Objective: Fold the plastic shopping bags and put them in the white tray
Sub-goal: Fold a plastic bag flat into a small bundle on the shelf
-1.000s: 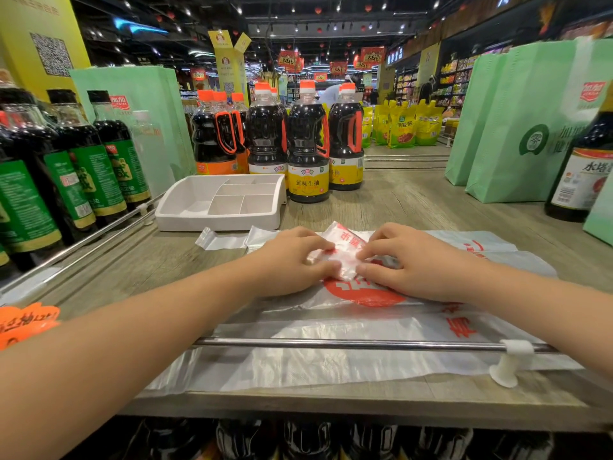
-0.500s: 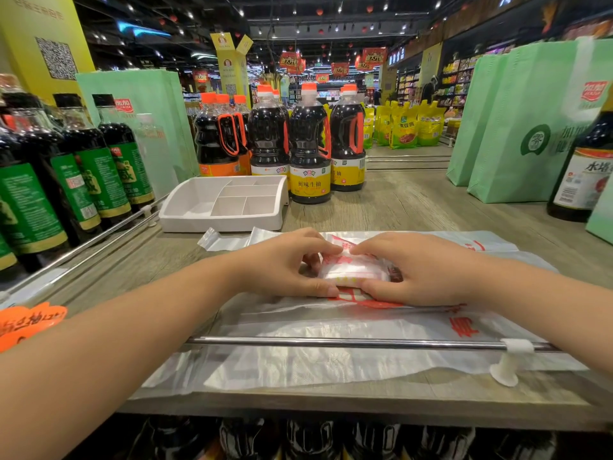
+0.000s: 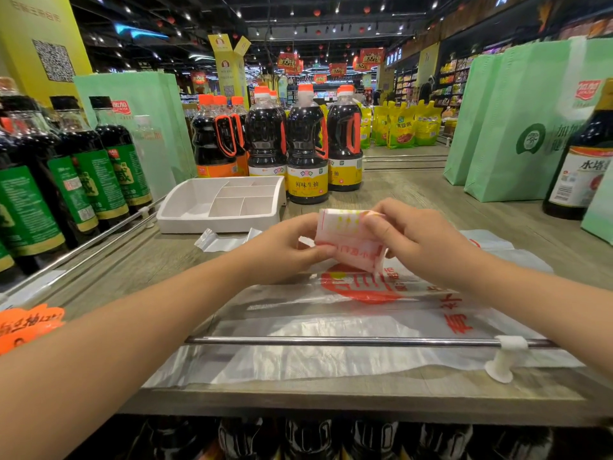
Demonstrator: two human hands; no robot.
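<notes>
Fingers of both hands partly hidden behind folded bag [image 3: 348,240]; its print too blurred to read. Left hand [image 3: 285,250] pinches left edge, right hand [image 3: 421,247] pinches upper right corner. Packet near square, slightly longer left to right, flat face toward camera, held above flat bags [image 3: 331,313]. Plastic thin, crinkly, white with red. White tray [image 3: 199,207], with compartments, beyond left hand.

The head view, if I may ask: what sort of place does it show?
Most likely a supermarket: rows of labelled soy sauce bottles stand on a wooden display shelf, red promotional signs hang from the ceiling, and stocked aisles run along the back right.
</notes>
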